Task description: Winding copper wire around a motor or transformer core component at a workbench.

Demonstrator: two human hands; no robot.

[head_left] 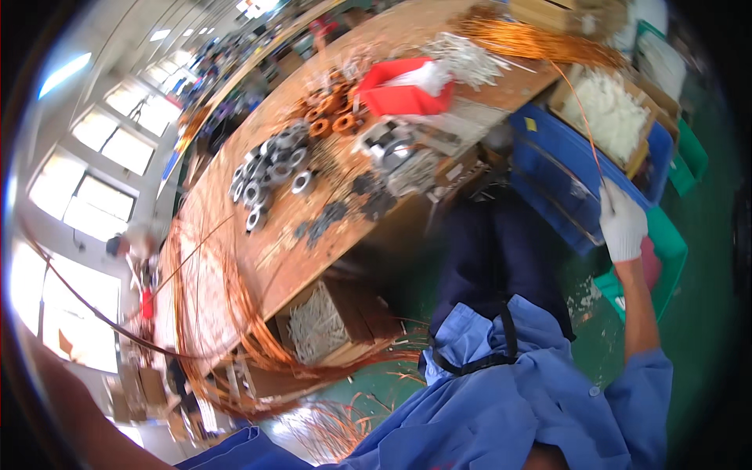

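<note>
Right hand: I see my right hand (623, 222) in a white glove, raised at the right of the view, fingers curled shut and pinching a copper wire (583, 117)
Copper wire: a thin strand that runs up from my fist, passes over the blue crate, and joins the loose copper wire bundle (533, 39) lying on the far end of the bench
Left hand: only a bare forearm shows at the lower left edge; I cannot tell how that hand is held
Blue crate: the blue crate (564, 168) sits just beside my right hand, below the bench edge
Cardboard box: a cardboard box (607, 110) rests on the crate, filled with white sleeve pieces
Green bin: a green bin (666, 251) stands just behind my right wrist
Red tray: the red tray (403, 98) on the wooden bench (274, 258) holds white material
Bench parts: orange wound coils (333, 113) and grey metal rings (270, 168) lie in heaps left of the tray
Under-bench box: an open box (321, 325) holds more white pieces, with copper wire loops (211, 313) draped around it
</note>
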